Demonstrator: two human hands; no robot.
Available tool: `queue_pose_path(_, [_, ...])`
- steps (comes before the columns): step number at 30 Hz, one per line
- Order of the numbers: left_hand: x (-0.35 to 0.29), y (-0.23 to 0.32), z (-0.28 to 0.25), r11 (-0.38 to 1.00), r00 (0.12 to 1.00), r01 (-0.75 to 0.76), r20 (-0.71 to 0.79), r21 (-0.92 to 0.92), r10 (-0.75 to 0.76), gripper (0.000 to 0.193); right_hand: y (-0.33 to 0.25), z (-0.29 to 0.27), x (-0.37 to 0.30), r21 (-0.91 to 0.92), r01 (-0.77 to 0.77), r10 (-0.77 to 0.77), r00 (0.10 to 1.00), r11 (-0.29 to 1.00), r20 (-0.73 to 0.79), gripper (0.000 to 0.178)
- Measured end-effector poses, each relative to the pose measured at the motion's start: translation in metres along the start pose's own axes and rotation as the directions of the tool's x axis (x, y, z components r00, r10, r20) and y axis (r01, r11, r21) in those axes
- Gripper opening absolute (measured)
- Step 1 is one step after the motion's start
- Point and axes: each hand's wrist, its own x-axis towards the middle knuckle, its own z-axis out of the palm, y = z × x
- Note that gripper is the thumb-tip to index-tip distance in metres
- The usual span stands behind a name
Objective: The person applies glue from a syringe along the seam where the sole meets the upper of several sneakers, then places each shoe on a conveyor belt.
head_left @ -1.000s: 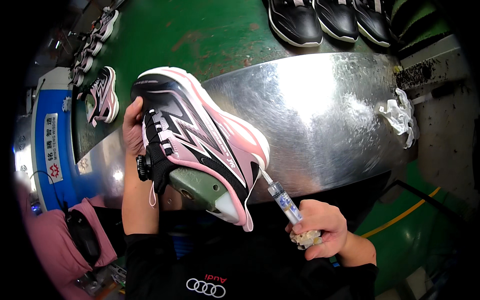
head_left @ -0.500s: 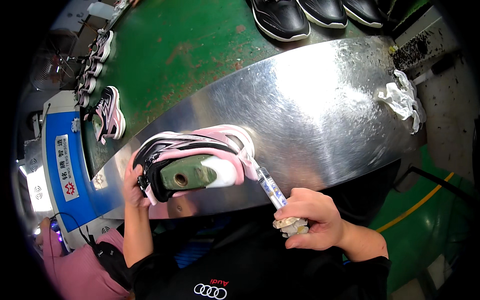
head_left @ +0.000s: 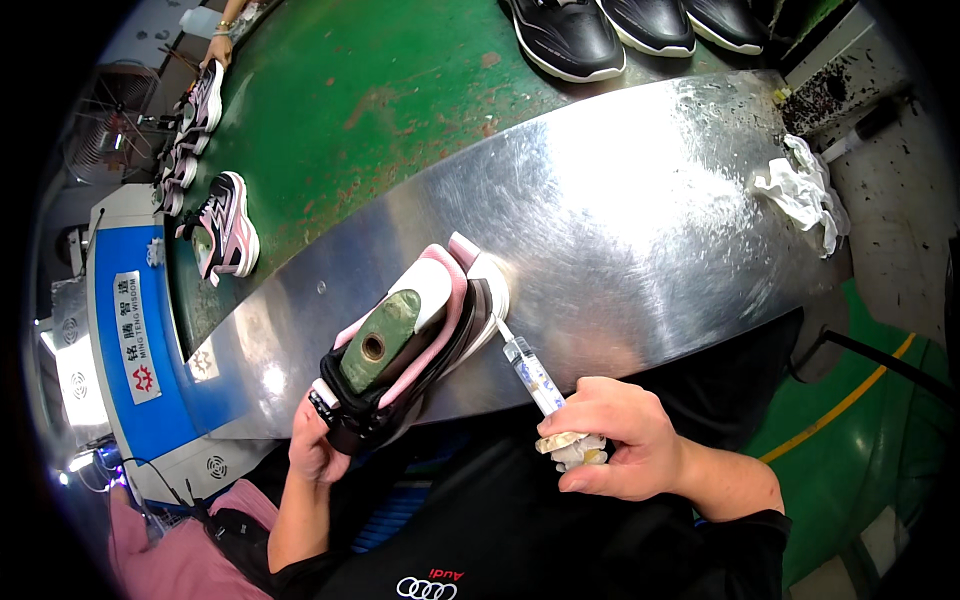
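My left hand [head_left: 318, 445] grips a black, pink and white sneaker [head_left: 455, 340] by its toe end, over the front edge of the metal plate. Inside the shoe sits a green last [head_left: 385, 343] with a white heel part and a round hole. My right hand [head_left: 625, 440] is closed around a clear syringe [head_left: 535, 375] with blue markings. Its narrow tip reaches the white sole edge near the heel; whether it touches I cannot tell. A crumpled whitish lump [head_left: 578, 452] is at the syringe's back end, between thumb and fingers.
The shiny metal plate [head_left: 620, 220] lies along a worn green table [head_left: 330, 110]. Black shoes [head_left: 570, 40] stand at the far edge, and crumpled white paper [head_left: 805, 195] lies at right. Another pink sneaker [head_left: 228, 225] and several more stand at left, where another person's hand [head_left: 220, 50] reaches in.
My left hand has turned the sneaker so its heel points away and its opening faces left. The syringe tip has shifted slightly left. Another person's hand has come in at upper left.
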Motion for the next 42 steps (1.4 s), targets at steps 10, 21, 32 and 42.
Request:
queue_pose_path(10, [-0.016, -0.029, 0.035, 0.953, 0.96, 0.213, 0.227, -0.213, -0.164, 0.082, -0.023, 0.004, -0.003, 0.018, -0.095, 0.094, 0.995, 0.995, 0.019, 0.038])
queue_pose_path(21, [-0.019, -0.061, 0.055, 0.797, 0.858, 0.423, 0.472, -0.431, -0.2, 0.083, -0.065, 0.0, 0.003, -0.001, -0.192, 0.188, 0.964, 0.981, 0.188, 0.036])
queue_pose_path(32, [0.015, -0.085, 0.092, 0.654, 0.615, 0.669, 0.757, -0.353, -0.222, 0.059, -0.123, -0.014, -0.025, -0.074, -0.143, 0.153, 0.976, 0.987, 0.153, 0.04])
queue_pose_path(42, [0.043, -0.095, 0.13, 0.651, 0.538, 0.706, 0.809, -0.281, -0.235, 0.038, -0.156, -0.025, -0.034, -0.243, -0.047, 0.084, 0.986, 0.969, 0.144, 0.041])
